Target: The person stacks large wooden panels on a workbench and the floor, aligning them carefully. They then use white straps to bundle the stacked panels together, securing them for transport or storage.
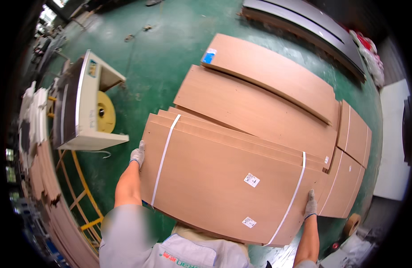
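A strapped bundle of brown boards [215, 178] lies broad side up in front of my body. Two white straps run across it, the left strap [165, 161] and the right strap [290, 201]. A pair of white labels sticks to its top face, including an upper label [252, 180]. My left hand [137, 154], in a pale work glove, grips the bundle's left edge. At the right edge my right hand [311, 204], gloved likewise, holds the other end. The fingers under the bundle are hidden.
Beyond lie more brown board stacks, a middle one [255, 107] and a far one [268, 73]. Strapped bundles [342, 183] stand right. A cream strapping machine [87, 129] with a yellow reel is at left, near a yellow frame [85, 192]. Dark panels [304, 27] lie at far right.
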Demonstrator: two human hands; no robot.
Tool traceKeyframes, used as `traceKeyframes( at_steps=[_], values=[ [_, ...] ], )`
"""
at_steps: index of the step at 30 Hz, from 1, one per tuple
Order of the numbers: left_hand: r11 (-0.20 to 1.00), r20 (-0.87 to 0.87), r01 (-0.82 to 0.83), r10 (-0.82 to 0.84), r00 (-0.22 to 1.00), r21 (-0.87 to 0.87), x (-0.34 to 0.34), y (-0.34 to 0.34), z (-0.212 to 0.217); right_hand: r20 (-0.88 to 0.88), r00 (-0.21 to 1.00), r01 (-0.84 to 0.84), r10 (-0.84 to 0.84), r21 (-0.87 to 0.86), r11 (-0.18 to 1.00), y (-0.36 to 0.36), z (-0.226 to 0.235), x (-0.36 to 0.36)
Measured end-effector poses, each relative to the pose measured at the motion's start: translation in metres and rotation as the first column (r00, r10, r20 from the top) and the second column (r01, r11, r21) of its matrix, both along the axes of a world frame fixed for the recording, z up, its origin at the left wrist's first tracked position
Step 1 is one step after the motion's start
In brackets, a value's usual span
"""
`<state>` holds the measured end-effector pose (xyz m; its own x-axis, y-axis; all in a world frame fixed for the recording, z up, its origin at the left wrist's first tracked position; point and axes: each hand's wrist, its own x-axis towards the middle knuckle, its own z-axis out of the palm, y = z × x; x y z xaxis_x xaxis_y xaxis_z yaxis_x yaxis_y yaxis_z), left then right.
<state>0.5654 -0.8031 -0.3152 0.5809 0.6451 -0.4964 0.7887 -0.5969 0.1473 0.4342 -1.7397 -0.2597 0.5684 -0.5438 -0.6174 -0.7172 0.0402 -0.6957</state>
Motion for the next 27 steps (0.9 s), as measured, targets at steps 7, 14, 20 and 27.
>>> traceKeyframes(
  at_steps=[7,14,20,27],
  values=[
    [0.999,-0.049,0.034,-0.035,0.998,-0.022,0.101,0.018,-0.146,-0.223,0.973,0.058,-0.052,0.018,0.998,0.047,-0.122,0.014],
    [0.989,0.119,-0.008,0.026,0.993,-0.15,0.192,0.028,-0.236,-0.182,0.983,0.011,-0.022,-0.063,0.998,0.043,-0.281,0.098],
    [0.991,0.464,-0.128,0.093,0.881,0.044,0.074,-0.005,-0.258,-0.488,0.829,-0.142,-0.272,-0.656,0.741,0.128,-0.3,0.057],
    [0.288,0.092,-0.444,0.907,0.412,-0.848,-0.037,-0.014,-0.288,-0.242,0.457,0.824,-0.856,0.477,0.306,0.269,-0.325,-0.047]
  ],
)
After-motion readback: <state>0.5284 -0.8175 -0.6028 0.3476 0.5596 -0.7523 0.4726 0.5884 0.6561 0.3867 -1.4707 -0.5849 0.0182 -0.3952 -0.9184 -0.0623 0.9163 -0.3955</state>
